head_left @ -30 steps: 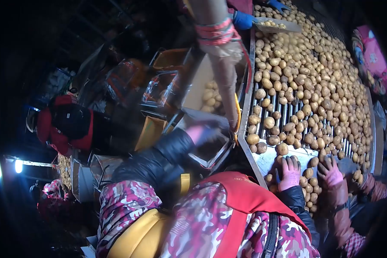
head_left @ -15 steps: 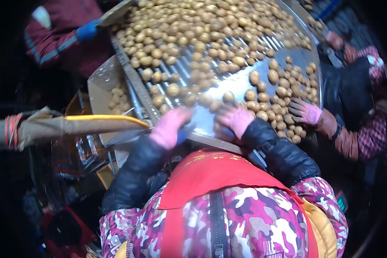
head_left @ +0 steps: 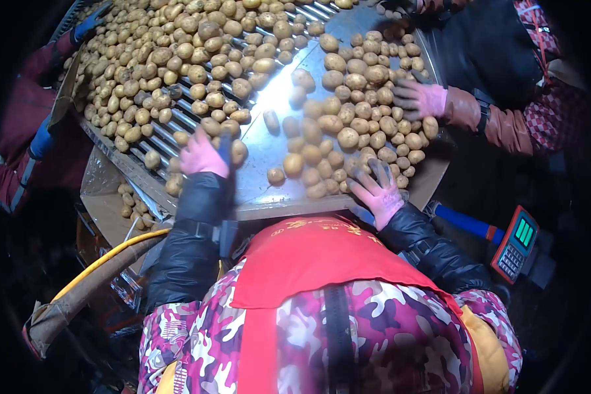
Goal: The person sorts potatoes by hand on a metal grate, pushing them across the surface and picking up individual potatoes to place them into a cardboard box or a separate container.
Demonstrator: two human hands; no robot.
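Potatoes (head_left: 348,138) cover much of a metal sorting table, whose bare sheet (head_left: 253,154) shows between the piles. My left hand (head_left: 203,157), in a pink glove with dark patches, is over the left side where the rollers meet the sheet. Potatoes lie around it, one right beside it; blur hides how its fingers are set. My right hand (head_left: 379,197), in a similar glove, lies at the near edge of the right-hand pile. Its dark fingers are spread against the nearest potatoes, and it grips nothing.
A co-worker's gloved hand (head_left: 423,98) reaches into the pile from the right. At the far left, another person wears blue gloves (head_left: 88,25). A box (head_left: 98,187) holding potatoes stands below the left edge, near a yellow-edged pole (head_left: 105,262). A digital scale display (head_left: 515,243) is at right.
The view has shifted, bringing more of the right-hand pile before me. My hands have moved apart: the left is by the rollers, the right at the pile's near edge.
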